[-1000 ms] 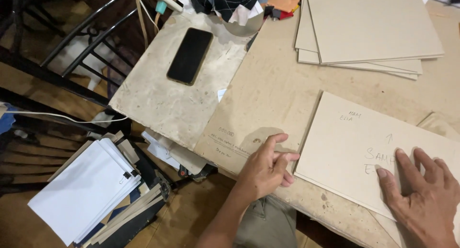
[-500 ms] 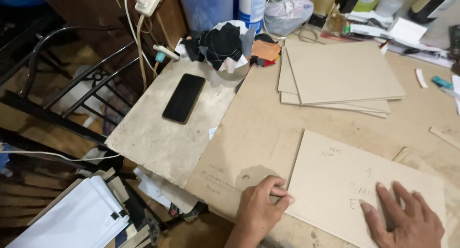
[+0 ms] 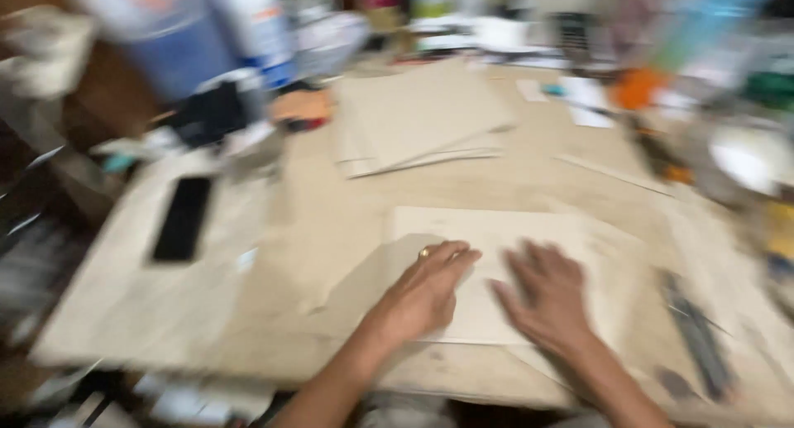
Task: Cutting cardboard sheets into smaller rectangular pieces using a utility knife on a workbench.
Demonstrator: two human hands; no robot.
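Heavy motion blur, warm indoor light, medium brightness.
Smear is worst toward 12, 10 and 2 o'clock; bottles and clutter there are unreadable. Centre is softer but legible: both hands cast faint shadows toward 7 o'clock on the pale board [image 3: 496, 254]. Bright glare patch at 3 o'clock; dark corners at 8 o'clock.

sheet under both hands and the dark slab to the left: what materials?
Sheet: looks like thin fibreboard or stiff card, matte pale tan, flat with straight edges; motion blur leaves it open. Dark slab: probably a phone, glossy black glass-like face, lying on a pale board.
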